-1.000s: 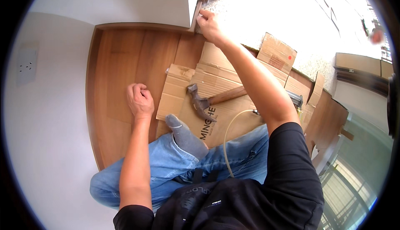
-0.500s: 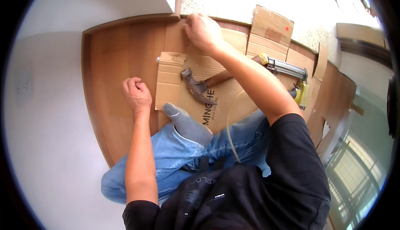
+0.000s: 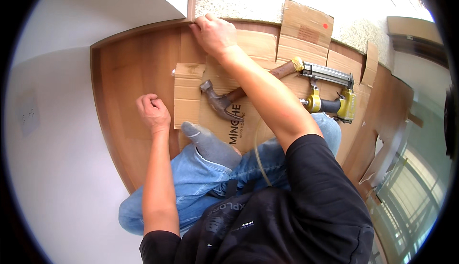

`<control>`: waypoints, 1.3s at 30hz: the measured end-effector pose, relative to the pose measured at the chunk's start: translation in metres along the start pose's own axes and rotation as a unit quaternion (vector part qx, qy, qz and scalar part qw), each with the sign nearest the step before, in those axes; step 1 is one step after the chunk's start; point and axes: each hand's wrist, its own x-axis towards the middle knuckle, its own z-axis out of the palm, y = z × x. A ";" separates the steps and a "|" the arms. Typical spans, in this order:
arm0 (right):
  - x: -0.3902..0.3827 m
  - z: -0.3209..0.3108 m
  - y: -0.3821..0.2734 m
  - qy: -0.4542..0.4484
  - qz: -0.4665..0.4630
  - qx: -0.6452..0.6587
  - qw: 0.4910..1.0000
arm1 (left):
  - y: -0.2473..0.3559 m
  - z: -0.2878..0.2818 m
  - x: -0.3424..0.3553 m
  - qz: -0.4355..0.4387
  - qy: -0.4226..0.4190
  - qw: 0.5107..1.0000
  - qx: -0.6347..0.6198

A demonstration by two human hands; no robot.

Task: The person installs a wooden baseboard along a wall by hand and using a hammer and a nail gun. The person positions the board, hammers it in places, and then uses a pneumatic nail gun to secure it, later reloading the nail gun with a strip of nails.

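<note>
Floorboards [image 3: 138, 72] show between the hands [image 3: 155, 115] (right arm [image 3: 270, 101] outstretched)

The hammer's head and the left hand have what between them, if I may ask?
In the head view, wooden floor, then a cardboard flap, lie between the left hand and the hammer's head.

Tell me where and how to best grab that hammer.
Probably by the handle, just short of its yellow end, coming from above: it's long, narrow and lies flat on the cardboard. The nail gun crowds that end, and the right forearm hides the middle.
</note>
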 end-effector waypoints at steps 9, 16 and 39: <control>0.009 -0.003 0.002 -0.026 -0.033 0.022 0.999 | -0.001 0.000 0.002 0.006 0.006 1.000 0.005; 0.015 -0.014 -0.003 -0.063 -0.045 0.013 0.997 | 0.001 0.001 0.001 0.020 0.019 1.000 -0.007; 0.012 -0.037 -0.033 -0.251 0.120 0.185 0.943 | 0.002 -0.001 0.001 -0.010 0.023 1.000 -0.009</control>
